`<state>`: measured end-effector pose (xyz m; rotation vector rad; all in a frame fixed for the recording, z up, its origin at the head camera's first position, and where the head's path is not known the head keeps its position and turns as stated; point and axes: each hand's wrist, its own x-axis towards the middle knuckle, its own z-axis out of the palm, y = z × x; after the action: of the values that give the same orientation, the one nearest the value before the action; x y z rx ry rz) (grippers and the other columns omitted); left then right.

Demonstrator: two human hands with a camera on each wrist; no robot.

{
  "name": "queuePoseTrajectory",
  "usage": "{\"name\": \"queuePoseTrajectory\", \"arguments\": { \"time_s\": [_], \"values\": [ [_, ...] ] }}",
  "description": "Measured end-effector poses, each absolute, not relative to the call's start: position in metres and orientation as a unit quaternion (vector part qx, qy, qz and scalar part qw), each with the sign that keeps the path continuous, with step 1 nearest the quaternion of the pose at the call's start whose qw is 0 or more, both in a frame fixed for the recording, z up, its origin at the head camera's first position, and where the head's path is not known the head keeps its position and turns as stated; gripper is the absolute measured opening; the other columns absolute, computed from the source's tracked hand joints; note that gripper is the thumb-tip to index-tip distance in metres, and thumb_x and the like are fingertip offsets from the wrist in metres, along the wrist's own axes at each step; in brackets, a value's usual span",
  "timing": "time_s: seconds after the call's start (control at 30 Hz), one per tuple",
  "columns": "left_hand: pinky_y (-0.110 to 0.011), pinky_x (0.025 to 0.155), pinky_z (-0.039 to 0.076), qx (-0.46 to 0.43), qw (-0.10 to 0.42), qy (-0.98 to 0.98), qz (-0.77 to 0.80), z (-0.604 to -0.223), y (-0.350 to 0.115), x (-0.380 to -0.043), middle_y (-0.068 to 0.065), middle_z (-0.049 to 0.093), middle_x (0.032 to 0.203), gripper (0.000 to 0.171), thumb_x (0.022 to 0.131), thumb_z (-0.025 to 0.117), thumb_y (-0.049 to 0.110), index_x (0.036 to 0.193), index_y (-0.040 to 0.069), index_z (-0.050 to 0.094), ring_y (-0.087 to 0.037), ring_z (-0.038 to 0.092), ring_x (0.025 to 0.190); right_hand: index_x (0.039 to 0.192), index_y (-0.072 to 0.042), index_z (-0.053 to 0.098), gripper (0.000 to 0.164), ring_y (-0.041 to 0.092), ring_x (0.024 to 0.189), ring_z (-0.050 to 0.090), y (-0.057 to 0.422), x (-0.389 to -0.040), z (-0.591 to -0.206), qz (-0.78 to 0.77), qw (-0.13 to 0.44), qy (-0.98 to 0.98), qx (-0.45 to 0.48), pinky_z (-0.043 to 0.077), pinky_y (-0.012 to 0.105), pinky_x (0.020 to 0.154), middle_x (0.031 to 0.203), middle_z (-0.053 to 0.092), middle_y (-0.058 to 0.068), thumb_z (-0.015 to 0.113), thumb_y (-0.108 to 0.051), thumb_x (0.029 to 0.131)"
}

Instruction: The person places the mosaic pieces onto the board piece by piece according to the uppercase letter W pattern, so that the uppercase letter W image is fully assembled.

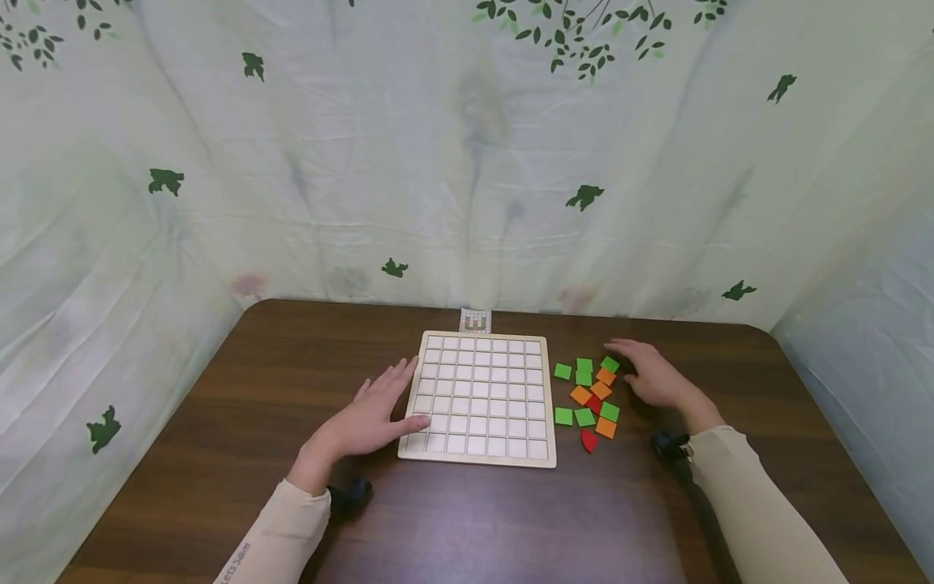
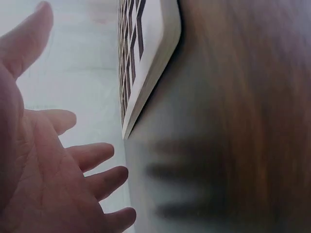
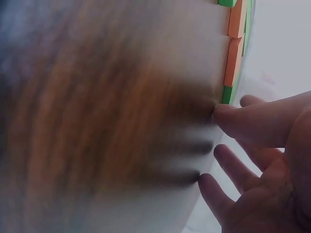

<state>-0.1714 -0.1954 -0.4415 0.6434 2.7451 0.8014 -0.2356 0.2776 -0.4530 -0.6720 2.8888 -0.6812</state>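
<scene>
A square grid board [image 1: 477, 397] with a pale wooden rim and white cells lies flat on the table. My left hand [image 1: 375, 412] is spread at its left edge, the thumb over the lower left cells; in the left wrist view the fingers [image 2: 104, 182] are apart and hold nothing. To the board's right lie several green square tiles [image 1: 563, 416], orange square tiles [image 1: 606, 427] and red pieces [image 1: 589, 440], one with a rounded edge. My right hand [image 1: 653, 377] is just right of these tiles, fingers relaxed, nothing held; in the right wrist view its fingertips [image 3: 226, 116] are close to the tabletop.
A small printed card [image 1: 476, 321] with a grid pattern lies behind the board at the table's back edge. The brown wooden table [image 1: 292, 349] has rounded back corners. A pale curtain [image 1: 328, 162] with leaf and bird prints hangs behind it and at the sides.
</scene>
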Motion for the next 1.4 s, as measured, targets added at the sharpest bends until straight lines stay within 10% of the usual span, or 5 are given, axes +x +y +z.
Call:
{"name": "queuePoseTrajectory", "arguments": {
  "time_s": [1.4],
  "values": [
    [-0.065,0.118,0.005,0.244,0.129,0.925,0.262,-0.459,-0.196,-0.168,-0.021,0.015,0.165,0.112,0.077,0.084,0.05,0.156,-0.005,0.026,-0.038,0.011,0.152,0.12,0.006,0.067,0.03,0.044,0.114,0.055,0.29,-0.237,-0.453,-0.229,0.031,0.959,-0.166,0.041,0.062,0.101,0.118,0.065,0.024,0.07,-0.01,0.095]
  ]
}}
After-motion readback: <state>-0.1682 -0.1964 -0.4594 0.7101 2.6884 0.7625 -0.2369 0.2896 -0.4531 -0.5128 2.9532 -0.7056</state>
